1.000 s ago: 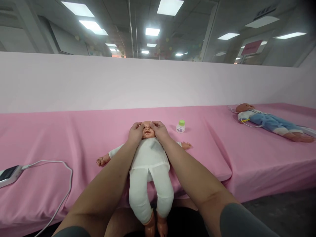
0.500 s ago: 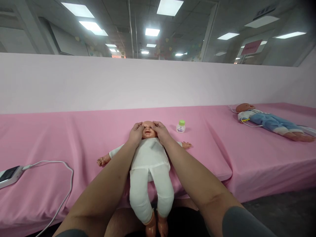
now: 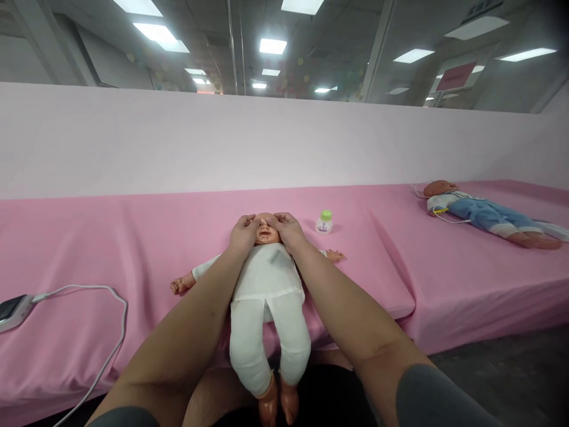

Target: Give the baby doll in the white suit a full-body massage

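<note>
A baby doll (image 3: 268, 281) in white clothes lies on its back on the pink cover, its feet toward me. My left hand (image 3: 244, 233) is against one side of the doll's head, its thumb over the brow and eye area. On the other side, my right hand (image 3: 288, 230) mirrors it, thumb also on the upper face. Both hands are curved round the head, and the doll's mouth shows between them. Just right of the head stands a small clear bottle (image 3: 324, 223) with a green cap.
At the right, a second doll (image 3: 484, 212) in blue trousers lies on the pink-covered surface (image 3: 453, 267), thin tubes around it. A white device (image 3: 15, 311) with a cable rests at the left. A white wall (image 3: 178, 142) with windows rises behind.
Both thumbs have moved inward across the doll's upper face and now cover more of its eyes. The whole view has shifted slightly.
</note>
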A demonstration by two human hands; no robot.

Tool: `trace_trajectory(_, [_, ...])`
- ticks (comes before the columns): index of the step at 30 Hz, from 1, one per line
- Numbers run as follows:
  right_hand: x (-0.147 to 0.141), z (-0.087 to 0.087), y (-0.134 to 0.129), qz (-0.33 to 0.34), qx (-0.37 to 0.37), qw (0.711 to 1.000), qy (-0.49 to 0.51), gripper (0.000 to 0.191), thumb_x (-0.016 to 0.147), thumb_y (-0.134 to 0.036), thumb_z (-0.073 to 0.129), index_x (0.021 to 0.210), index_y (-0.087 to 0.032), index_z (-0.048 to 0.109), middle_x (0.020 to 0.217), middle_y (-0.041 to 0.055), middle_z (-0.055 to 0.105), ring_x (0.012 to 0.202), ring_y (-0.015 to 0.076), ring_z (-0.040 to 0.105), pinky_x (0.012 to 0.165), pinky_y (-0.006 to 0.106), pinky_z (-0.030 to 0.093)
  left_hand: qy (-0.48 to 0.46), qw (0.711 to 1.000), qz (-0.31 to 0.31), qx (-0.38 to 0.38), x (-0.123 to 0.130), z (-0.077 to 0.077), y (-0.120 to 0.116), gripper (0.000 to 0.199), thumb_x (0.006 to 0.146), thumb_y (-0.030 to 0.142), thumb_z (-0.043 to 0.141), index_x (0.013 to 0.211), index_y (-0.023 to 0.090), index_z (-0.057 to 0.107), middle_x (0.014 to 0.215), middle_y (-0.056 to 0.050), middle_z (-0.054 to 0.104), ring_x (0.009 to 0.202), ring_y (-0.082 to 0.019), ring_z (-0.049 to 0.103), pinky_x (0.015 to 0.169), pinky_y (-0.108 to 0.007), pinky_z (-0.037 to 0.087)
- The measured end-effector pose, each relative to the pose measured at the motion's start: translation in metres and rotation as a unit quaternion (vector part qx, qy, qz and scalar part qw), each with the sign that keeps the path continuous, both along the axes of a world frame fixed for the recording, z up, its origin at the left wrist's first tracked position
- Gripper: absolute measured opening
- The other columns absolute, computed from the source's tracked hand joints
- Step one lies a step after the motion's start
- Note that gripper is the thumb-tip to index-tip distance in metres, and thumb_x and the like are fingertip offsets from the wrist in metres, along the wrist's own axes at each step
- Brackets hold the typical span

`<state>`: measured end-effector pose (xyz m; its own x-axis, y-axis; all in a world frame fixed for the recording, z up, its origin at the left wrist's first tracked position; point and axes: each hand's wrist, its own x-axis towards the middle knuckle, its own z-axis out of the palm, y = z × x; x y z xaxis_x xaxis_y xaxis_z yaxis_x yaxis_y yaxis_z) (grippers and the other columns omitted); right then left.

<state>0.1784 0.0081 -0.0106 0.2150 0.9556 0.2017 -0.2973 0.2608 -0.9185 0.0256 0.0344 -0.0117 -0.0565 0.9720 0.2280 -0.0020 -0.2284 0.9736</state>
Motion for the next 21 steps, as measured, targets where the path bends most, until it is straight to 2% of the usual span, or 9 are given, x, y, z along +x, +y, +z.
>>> trace_trajectory(4, [0.002,0.001,-0.003,0.026,-0.007,0.999,0.019,0.048,0.069,-0.046,0.086,0.107,-0.022,0.068,0.106,0.0050,0.075,0.103,0.0236,0.069,0.099,0.043,0.056,-0.018,1.000,-0.007,0.000,-0.001,-0.002,0.003,0.033,0.084,0.037,0.068,0.114,0.023,0.073,0.108,-0.007,0.076,0.104,-0.024,0.071,0.094,-0.037,0.057])
trace_trajectory(8, [0.004,0.002,-0.004,0.018,-0.036,0.999,0.003,0.041,0.075,-0.038,0.080,0.112,-0.025,0.070,0.121,0.0054,0.073,0.113,0.0246,0.067,0.104,0.044,0.054,-0.044,0.999,-0.016,-0.016,-0.002,-0.003,0.003,0.035,0.084,0.030,0.063,0.117,0.023,0.073,0.110,-0.007,0.077,0.102,-0.023,0.071,0.093,-0.038,0.058])
trace_trajectory(15, [0.006,0.008,-0.014,0.045,-0.036,0.998,0.002,0.051,0.071,-0.032,0.084,0.119,-0.024,0.068,0.129,0.0064,0.070,0.115,0.0251,0.067,0.105,0.044,0.054,-0.035,0.999,-0.028,-0.022,-0.003,0.006,-0.010,0.044,0.081,0.037,0.073,0.122,0.022,0.071,0.114,-0.009,0.075,0.101,-0.024,0.072,0.090,-0.037,0.058])
trace_trajectory(21, [0.005,0.009,-0.018,0.048,-0.024,0.999,-0.003,0.059,0.063,-0.036,0.092,0.114,-0.021,0.067,0.119,0.0071,0.072,0.108,0.0252,0.069,0.099,0.043,0.056,0.025,1.000,-0.009,-0.005,-0.005,0.009,-0.016,0.050,0.075,0.040,0.082,0.120,0.022,0.070,0.108,-0.009,0.075,0.099,-0.026,0.072,0.086,-0.035,0.056])
